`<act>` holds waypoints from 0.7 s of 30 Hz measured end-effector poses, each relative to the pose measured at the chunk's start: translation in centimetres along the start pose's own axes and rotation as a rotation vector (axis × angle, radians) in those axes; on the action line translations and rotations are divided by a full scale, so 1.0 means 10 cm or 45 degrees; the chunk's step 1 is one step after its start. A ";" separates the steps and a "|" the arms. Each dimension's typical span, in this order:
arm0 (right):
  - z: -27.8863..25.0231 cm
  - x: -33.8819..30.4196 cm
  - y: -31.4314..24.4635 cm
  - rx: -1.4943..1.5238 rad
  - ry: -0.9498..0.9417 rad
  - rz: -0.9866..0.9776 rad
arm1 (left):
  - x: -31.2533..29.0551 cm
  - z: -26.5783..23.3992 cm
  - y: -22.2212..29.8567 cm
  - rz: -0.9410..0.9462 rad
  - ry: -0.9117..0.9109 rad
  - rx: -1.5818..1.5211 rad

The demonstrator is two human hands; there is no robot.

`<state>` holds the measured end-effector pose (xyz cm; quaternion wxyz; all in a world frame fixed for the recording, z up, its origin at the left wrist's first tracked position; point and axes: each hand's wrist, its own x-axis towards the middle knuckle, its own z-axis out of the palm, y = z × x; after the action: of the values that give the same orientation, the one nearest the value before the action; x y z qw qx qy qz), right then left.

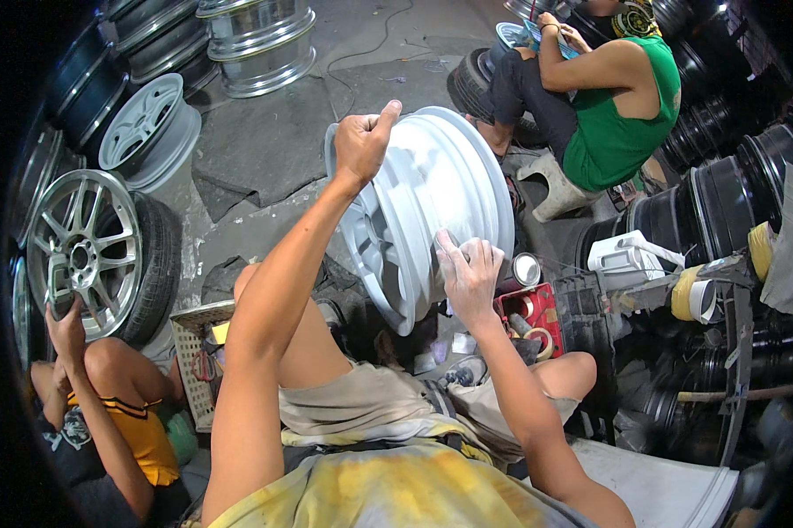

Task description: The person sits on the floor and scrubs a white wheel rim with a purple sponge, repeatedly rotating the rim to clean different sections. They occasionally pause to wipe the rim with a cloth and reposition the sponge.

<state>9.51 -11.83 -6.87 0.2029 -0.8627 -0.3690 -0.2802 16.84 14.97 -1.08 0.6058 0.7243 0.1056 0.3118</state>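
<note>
A pale grey-white car wheel rim (454, 176) without a tyre stands tilted in front of my knees, its spokes facing left. My left hand (364, 145) is closed over its upper left edge, thumb sticking up. On the lower part of the barrel lies my right hand (471, 275), dusted white. Its index finger is stretched out against the metal and the other fingers are bent. No tool shows in that hand, though its palm is hidden. Whitish dust or filler marks the barrel near those fingertips.
A red crate (546, 321) with tape rolls and a can (526, 269) stand right of my knee. A beige basket (190, 352) is at left. One person in green (621, 114) sits far right; another holds a phone (60, 295) at left. Stacked rims (256, 44) line the back.
</note>
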 end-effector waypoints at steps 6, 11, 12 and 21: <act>0.11 0.71 -0.02 0.010 0.007 -0.024 | -0.06 0.04 -0.04 0.081 0.015 0.105; -0.05 0.13 -0.06 0.061 -0.040 0.027 | 0.00 0.01 -0.04 0.047 0.029 -0.007; -0.07 0.03 -0.05 0.082 -0.043 0.056 | 0.00 0.01 -0.02 0.049 0.029 -0.022; 0.09 0.48 -0.15 0.093 0.034 0.107 | -0.01 0.00 -0.02 0.002 0.015 0.001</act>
<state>11.42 -7.80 -4.29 0.2507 -0.8657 -0.3395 -0.2693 16.84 14.94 -1.34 0.6046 0.7227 0.1087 0.3167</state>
